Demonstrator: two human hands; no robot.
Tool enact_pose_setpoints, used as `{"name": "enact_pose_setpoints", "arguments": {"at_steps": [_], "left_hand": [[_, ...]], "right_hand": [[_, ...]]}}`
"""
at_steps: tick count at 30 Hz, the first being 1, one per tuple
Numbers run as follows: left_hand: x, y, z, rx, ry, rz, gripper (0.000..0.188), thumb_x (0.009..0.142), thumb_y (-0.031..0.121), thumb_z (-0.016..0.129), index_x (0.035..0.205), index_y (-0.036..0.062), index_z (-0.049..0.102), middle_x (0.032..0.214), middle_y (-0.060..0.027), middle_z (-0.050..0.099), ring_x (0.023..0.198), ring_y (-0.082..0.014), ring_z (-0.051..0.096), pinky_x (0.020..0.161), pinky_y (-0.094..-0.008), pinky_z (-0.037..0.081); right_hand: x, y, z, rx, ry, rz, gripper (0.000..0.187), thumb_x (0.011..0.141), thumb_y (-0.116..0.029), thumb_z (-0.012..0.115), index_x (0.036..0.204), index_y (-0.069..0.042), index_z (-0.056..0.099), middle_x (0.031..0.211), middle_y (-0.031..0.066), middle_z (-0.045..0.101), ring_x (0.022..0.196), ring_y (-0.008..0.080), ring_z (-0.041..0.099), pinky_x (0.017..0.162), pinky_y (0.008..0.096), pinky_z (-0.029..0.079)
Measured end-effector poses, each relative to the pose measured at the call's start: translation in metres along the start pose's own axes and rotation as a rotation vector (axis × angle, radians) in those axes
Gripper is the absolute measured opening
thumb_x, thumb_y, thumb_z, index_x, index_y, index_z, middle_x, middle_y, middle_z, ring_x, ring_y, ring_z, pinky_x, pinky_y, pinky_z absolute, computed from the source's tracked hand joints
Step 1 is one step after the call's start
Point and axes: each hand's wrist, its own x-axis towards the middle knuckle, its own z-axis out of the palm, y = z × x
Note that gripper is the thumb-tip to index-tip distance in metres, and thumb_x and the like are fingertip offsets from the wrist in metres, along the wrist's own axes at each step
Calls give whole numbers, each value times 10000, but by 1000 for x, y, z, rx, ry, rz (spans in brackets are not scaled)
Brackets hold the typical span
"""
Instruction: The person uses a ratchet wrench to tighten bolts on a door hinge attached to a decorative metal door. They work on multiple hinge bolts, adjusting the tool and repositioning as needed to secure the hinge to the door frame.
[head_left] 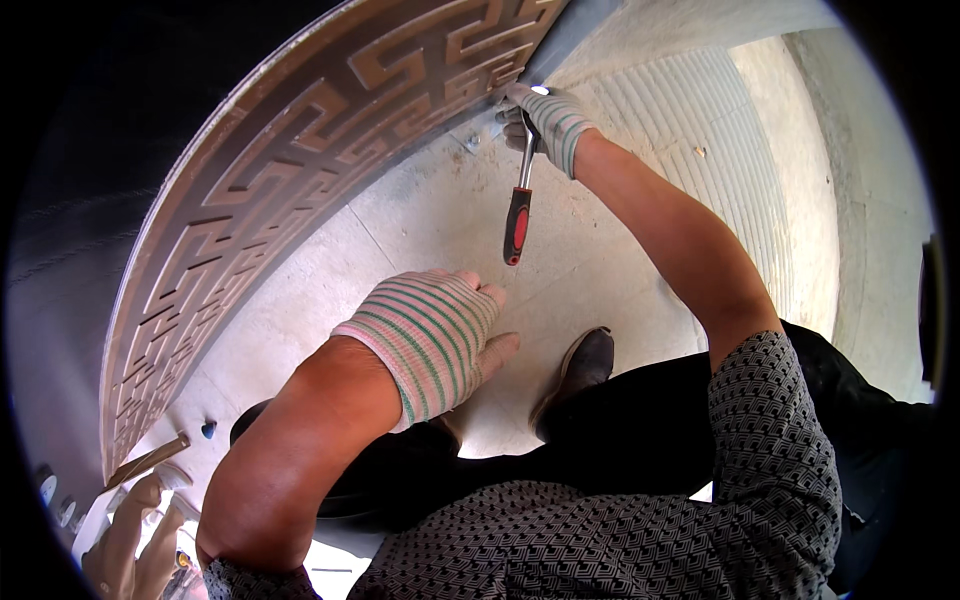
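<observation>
My right hand (553,125), in a white glove with green stripes, is closed around the head end of a ratchet wrench (517,222). The wrench has a shiny metal shaft and a black-and-red handle that points back toward me. Its head is mostly hidden by my fingers, at the lower far edge of a brown patterned metal panel (300,140). I cannot make out what the wrench head touches. My left hand (430,340), in a pinkish glove with green stripes, hovers just short of the handle's end. It holds nothing, and its thumb stands apart from the fingers.
The panel curves along my left side. Small metal hardware (472,143) lies on the pale floor (400,235) near its base. A ribbed ramp-like surface (690,140) lies beyond my right arm. My shoe (585,365) is below the wrench. Another person's legs (130,540) show at lower left.
</observation>
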Motion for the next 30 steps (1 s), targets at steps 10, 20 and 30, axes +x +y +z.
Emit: {"name": "enact_pose_setpoints", "arguments": {"at_steps": [10, 20, 30], "left_hand": [[-12, -5, -2, 5, 50, 5, 531, 1014, 420, 565, 1264, -43, 628, 1135, -236, 683, 1103, -388, 656, 1002, -447, 511], [-12, -7, -3, -36, 28, 19, 536, 1023, 426, 551, 1261, -49, 622, 1143, -224, 670, 1074, -378, 656, 979, -440, 516], [-5, -8, -6, -33, -12, 2, 539, 1020, 434, 559, 1269, -39, 624, 1132, -212, 672, 1082, -369, 660, 984, -440, 517]], "right_hand": [[-38, -33, -12, -433, -20, -192, 333, 935, -238, 737, 1161, -16, 634, 815, 77, 651, 611, 176, 648, 547, 321, 578], [-12, -34, -41, -1216, -175, -456, 533, 841, -336, 752, 1263, -23, 662, 1099, 161, 728, 994, 292, 696, 911, 376, 546], [-9, -45, -42, -1345, -236, -561, 468, 829, -230, 747, 1255, -50, 672, 1099, 156, 735, 1002, 294, 698, 931, 381, 550]]}}
